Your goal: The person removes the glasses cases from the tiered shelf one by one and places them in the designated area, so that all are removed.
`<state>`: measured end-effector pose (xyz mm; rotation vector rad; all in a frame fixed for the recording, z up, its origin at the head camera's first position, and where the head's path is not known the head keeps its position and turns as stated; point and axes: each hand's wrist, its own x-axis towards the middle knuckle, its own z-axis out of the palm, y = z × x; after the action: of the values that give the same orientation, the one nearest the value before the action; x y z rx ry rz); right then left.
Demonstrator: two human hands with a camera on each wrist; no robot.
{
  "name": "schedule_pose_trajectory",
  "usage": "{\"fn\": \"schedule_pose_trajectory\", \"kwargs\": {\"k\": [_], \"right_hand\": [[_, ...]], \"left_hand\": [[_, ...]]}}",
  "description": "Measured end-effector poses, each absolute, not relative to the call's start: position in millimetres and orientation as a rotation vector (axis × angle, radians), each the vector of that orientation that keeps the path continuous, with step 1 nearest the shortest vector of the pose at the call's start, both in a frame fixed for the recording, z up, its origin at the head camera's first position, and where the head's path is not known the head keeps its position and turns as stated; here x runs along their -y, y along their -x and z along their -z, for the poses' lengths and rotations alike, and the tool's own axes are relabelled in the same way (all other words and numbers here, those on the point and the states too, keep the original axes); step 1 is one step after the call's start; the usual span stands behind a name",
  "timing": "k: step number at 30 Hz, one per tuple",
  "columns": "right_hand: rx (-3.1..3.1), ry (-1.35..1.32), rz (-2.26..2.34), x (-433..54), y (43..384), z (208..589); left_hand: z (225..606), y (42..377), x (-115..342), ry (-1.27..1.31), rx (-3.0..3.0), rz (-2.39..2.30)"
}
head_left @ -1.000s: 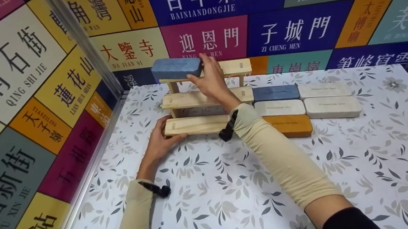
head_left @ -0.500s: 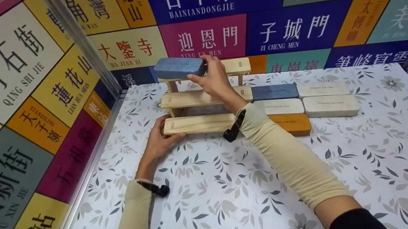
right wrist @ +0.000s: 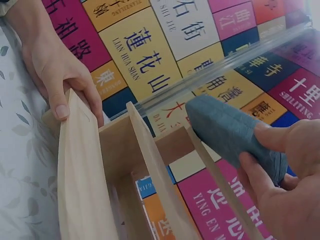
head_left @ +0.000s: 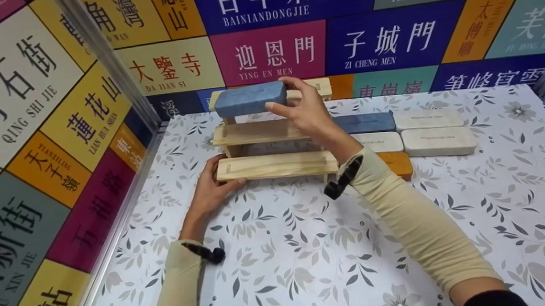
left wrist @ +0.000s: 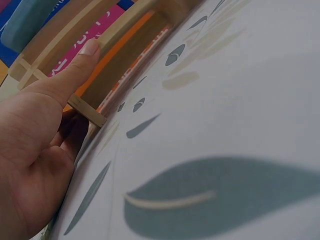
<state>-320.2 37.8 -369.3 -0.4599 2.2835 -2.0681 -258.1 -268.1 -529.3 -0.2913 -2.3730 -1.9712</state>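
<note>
A three-tier stepped wooden rack stands at the back of the table. My left hand grips the left end of its lowest tier, thumb along the front. In the left wrist view that thumb lies along the wood, and some other fingers are hidden behind it. With thumb and fingers, my right hand pinches the right end of a blue rounded oblong box. The box is held close by the top tier, overlapping its front edge in the head view. In the right wrist view the blue box slants beside the top board.
Right of the rack lie another blue box, white boxes and an ochre box, set in rows. Panels with printed street names rise behind and on the left. A leaf-patterned cloth covers the table.
My right hand has drawn the blue box rightward and a little down toward the front of the top tier, tilting it. My left hand stays on the rack's lowest tier.
</note>
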Motion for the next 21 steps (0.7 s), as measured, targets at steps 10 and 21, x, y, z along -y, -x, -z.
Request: {"fn": "schedule_pose_trajectory", "kwargs": {"k": [10, 21], "right_hand": [[-2.002, 0.564, 2.3, -95, 315, 389], [-1.791, 0.586, 2.441, -160, 299, 410]], "left_hand": [[530, 259, 269, 0.255, 2.389, 1.955], [528, 259, 267, 0.249, 2.435, 1.887]]}}
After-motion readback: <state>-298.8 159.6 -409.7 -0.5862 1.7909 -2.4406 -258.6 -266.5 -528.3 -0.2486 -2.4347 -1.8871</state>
